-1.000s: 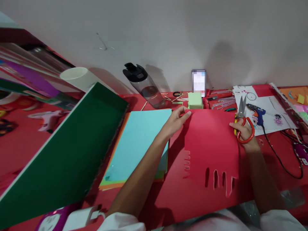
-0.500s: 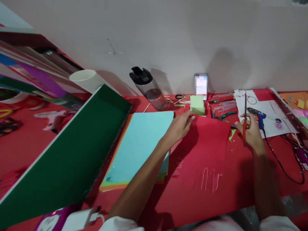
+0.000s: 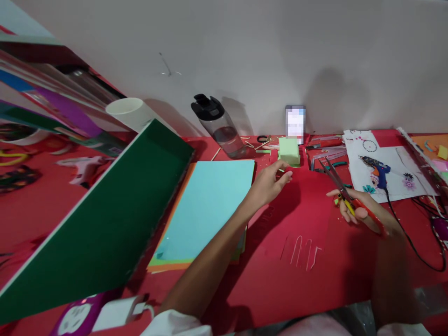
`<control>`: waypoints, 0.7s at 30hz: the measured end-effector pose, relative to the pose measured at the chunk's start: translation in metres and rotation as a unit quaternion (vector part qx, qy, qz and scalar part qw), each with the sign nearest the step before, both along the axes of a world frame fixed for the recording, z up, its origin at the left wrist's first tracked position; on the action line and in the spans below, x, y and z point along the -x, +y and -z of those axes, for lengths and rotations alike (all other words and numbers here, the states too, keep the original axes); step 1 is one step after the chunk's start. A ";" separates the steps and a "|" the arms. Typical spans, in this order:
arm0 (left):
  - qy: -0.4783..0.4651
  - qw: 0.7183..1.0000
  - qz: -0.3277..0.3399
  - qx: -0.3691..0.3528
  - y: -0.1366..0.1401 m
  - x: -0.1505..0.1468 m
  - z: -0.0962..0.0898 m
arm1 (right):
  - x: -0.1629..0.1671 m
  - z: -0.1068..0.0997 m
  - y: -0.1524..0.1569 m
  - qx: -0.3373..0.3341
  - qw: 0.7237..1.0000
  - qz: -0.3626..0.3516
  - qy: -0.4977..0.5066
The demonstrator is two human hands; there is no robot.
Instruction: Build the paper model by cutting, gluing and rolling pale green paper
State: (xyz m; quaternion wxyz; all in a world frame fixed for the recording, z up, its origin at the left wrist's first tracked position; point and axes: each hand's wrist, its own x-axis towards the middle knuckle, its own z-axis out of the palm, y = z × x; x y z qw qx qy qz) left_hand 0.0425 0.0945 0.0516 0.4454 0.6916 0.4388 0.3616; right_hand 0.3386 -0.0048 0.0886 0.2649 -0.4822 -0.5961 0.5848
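A red sheet of paper (image 3: 311, 196) lies in front of me on the red tabletop. Near its lower end are narrow, pale-edged finger-shaped outlines. My left hand (image 3: 271, 186) is over the sheet's upper left edge, thumb and forefinger apart, with nothing visible between them. On the right, my right hand (image 3: 364, 212) grips a pair of scissors (image 3: 340, 181) with orange and yellow handles. The blades point up and left, slightly apart. Light green sticky notes (image 3: 289, 151) sit just beyond the left hand.
Stacked coloured paper (image 3: 213, 200) lies left, beside a tilted green board (image 3: 105, 224). A water bottle (image 3: 224, 130) and a phone (image 3: 295, 123) stand by the wall. Right, a blue glue gun (image 3: 380, 170) rests on white paper (image 3: 402, 158), its cord trailing forward. A white charger (image 3: 115, 315) sits front left.
My left hand has let go of the red sheet's top edge and its fingers have parted. My right hand has turned, swinging the scissors from upright to leaning left, with the blades now apart.
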 end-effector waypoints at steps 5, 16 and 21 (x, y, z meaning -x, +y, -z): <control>-0.105 0.994 -0.008 0.039 0.001 -0.006 0.004 | -0.002 0.014 0.001 0.043 0.996 -0.041 -0.060; -0.189 0.979 -0.036 0.071 0.000 -0.010 0.001 | 0.026 0.015 0.011 0.024 0.996 -0.022 -0.083; -0.201 0.974 -0.017 0.108 0.000 -0.009 -0.001 | 0.033 0.017 0.013 0.021 0.996 -0.026 -0.088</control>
